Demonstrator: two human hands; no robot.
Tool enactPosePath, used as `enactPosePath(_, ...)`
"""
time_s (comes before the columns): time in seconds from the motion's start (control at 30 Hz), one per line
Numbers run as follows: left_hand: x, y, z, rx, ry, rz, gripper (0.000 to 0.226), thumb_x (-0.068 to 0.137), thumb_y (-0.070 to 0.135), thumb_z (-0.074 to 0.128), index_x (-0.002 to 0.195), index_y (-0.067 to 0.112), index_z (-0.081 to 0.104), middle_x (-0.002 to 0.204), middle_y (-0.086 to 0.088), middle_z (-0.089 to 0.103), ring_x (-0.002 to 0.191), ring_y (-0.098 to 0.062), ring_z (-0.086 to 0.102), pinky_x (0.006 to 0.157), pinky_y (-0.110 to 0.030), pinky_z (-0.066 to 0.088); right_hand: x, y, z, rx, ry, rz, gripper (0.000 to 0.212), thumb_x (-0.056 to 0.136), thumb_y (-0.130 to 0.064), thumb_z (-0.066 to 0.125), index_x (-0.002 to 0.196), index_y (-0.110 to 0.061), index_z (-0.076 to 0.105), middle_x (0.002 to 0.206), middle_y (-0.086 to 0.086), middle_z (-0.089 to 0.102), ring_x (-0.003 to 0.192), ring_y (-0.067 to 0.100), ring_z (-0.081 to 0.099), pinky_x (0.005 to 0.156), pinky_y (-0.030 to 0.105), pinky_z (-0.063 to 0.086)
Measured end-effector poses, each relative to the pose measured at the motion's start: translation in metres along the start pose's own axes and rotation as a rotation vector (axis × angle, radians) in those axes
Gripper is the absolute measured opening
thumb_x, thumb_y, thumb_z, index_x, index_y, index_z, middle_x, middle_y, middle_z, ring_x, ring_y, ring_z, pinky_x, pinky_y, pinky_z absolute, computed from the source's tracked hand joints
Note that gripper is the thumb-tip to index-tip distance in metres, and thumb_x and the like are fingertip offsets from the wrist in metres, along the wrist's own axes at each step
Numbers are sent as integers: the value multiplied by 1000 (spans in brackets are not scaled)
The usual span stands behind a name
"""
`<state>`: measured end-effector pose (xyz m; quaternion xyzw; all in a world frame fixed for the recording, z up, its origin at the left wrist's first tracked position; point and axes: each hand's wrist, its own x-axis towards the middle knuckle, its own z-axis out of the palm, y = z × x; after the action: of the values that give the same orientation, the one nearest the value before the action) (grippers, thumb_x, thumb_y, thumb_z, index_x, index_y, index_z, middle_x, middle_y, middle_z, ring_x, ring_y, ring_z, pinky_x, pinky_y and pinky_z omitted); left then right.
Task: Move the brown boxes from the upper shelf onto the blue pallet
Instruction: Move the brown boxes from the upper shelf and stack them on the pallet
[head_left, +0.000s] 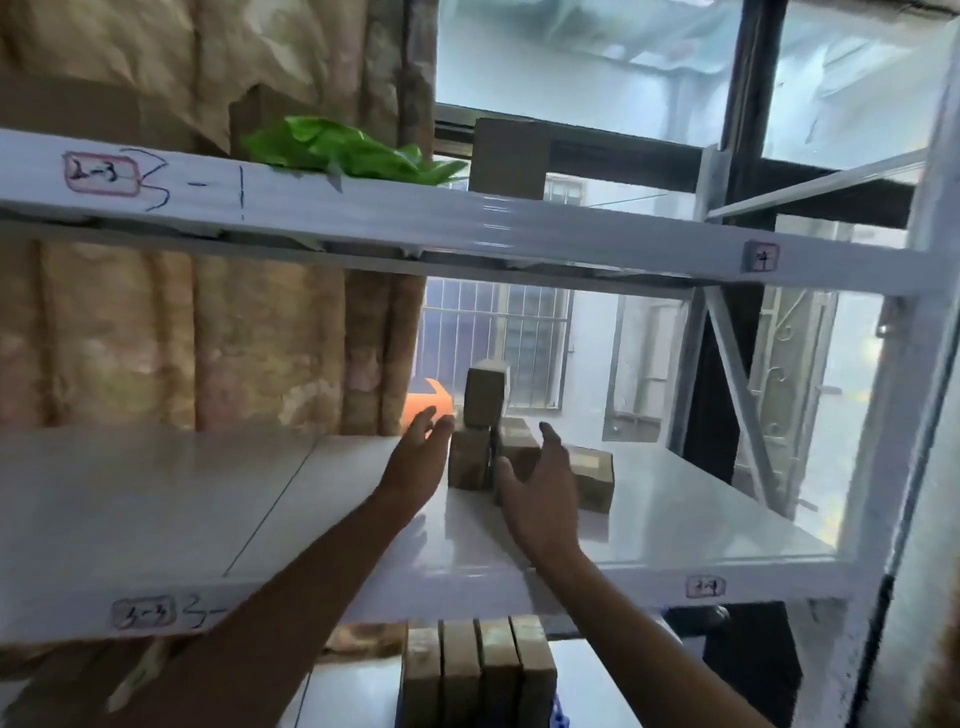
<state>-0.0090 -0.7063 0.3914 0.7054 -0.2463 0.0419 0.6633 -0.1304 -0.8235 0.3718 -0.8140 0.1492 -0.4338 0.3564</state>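
Shelf (156, 499): white metal board, taken here as the landmark. Handwritten labels are seen on its front edge.

Boxes (470, 457): small brown cartons grouped toward the back of the shelf, right of its middle. One upright box stands at the left of the group. A top box (485, 397) is stacked above it, slightly tilted. A third box (519, 447) lies behind the right hand. A low box (592, 475) lies flat at the right end of the group. Exact contact between them is blurred.

Left hand (421, 457): reached over the shelf, fingers straight and spread, nothing held. Its fingertips are placed just left of the upright box; contact cannot be told.

Right hand (540, 493): raised over the shelf in front of the group, fingers loosely spread and open, nothing held. It is set just before the third box, apart from it or barely touching; not certain.

Orange object (428, 405): seen at the back of the shelf, behind the left hand.

Row (478, 670): four brown boxes stood on edge side by side, below the front edge of the shelf. A blue corner (558, 714) shows under their right side.

Green leaves (343, 150): laid on the board above the shelf.

Window (488, 338): barred, behind the shelf.
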Motion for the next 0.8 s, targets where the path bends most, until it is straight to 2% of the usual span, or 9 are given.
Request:
enactPosePath(0.1, 54, -1, 14, -39, -35, -17, 65, 94, 58, 46, 146, 19, 48, 150, -5, 51, 135, -24, 49, 112, -35, 36, 44, 11, 20, -45, -12, -15, 76, 93, -38, 69, 158, -16, 36, 157, 7, 45, 144, 26, 42, 115, 34, 33)
enactPosePath(0.2, 89, 1, 21, -79, -95, 4, 71, 90, 66, 47, 149, 26, 45, 150, 7, 50, 135, -13, 48, 107, -29, 36, 78, 22, 31, -44, -26, 3, 76, 91, -49, 67, 156, -20, 40, 157, 4, 48, 143, 25, 46, 112, 36, 37)
enactPosePath(0.3, 104, -10, 34, -167, -173, 23, 55, 100, 52, 51, 149, 27, 45, 138, 14, 53, 112, 4, 58, 84, -9, 46, 97, 30, 43, -33, -80, 17, 72, 91, -51, 64, 154, -22, 43, 154, 4, 52, 137, 24, 53, 102, 33, 40)
enactPosePath(0.43, 111, -20, 42, -305, -207, 13, 24, 104, 38, 51, 110, 27, 72, 97, 16, 77, 87, 3, 71, 67, -9, 52, 116, 25, 49, -79, -168, -6, 74, 90, -55, 61, 153, -22, 42, 149, 6, 57, 131, 28, 57, 104, 42, 45)
enactPosePath(0.47, 112, -20, 41, -345, -233, 12, 25, 104, 36, 50, 107, 29, 74, 98, 19, 76, 88, 7, 70, 70, -8, 51, 121, 23, 48, -81, -166, 3, 78, 88, -59, 59, 153, -22, 40, 147, 7, 59, 130, 30, 57, 104, 44, 46)
enactPosePath(0.57, 117, -26, 37, -348, -154, 14, 40, 105, 39, 48, 139, 21, 58, 132, 18, 57, 120, 4, 53, 100, -15, 34, 135, 15, 41, -21, -101, -1, 87, 80, -70, 51, 155, -31, 31, 146, 8, 60, 127, 30, 59, 105, 50, 48)
enactPosePath(0.6, 117, -28, 36, -348, -147, 14, 41, 105, 38, 47, 141, 18, 55, 130, 20, 55, 120, 6, 50, 102, -15, 31, 140, 13, 40, 20, -98, -31, 86, 82, -69, 51, 157, -35, 27, 150, 6, 57, 126, 26, 58, 105, 48, 47)
enactPosePath(0.67, 117, -33, 36, -320, -208, 18, 25, 105, 28, 48, 120, 18, 65, 109, 24, 69, 101, 10, 61, 92, -10, 41, 147, 12, 43, 66, -119, -123, 83, 89, -64, 58, 160, -42, 22, 157, -1, 49, 122, 10, 52, 101, 36, 42)
enactPosePath(0.8, 109, -38, 32, -256, -381, 6, 21, 95, 24, 59, 100, 13, 76, 90, -4, 76, 83, -14, 72, 72, -23, 55, 154, 15, 52, 22, -123, -220, 62, 85, -57, 73, 141, -44, 48, 129, -7, 67, 109, 15, 66, 91, 34, 51)
